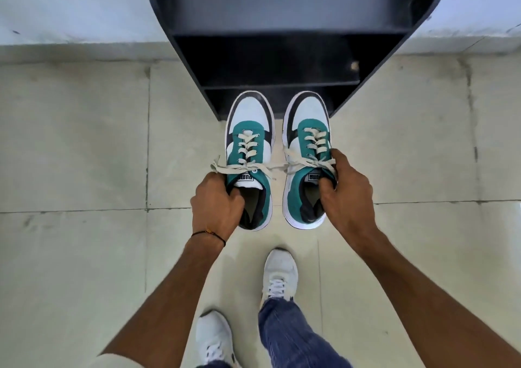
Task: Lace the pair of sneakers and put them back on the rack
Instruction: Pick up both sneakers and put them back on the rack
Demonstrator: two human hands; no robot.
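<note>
Both sneakers carried at once, toes pointing away toward the rack point(194, 66), which sits straight ahead against the wall.

Left hand point(217, 201) grips the left sneaker point(249, 142) at the collar: fingers point(235, 198) curled down inside the opening, closed on the edge. Right hand point(348, 192) does the same with the right sneaker point(308, 139), fingers hooked in beside the tongue. A collar grip likely chosen because it leaves the soles free to set down flat and keeps the shoes level and parallel.

Laces point(248, 167) threaded through the eyelets and tied in bows on both shoes; lacing looks done, placing remains. Loose ends stick out sideways between the two shoes and may be touching; cannot tell whether they are tangled.

Rack is dark, with open shelves; the lower shelves are in shadow, contents not clear. Nothing visible between shoes and rack.

Below: tiled floor point(84, 142), the person's own white shoes point(279, 271) and jeans, well behind the carried pair. Thread band point(210, 233) on left wrist.
</note>
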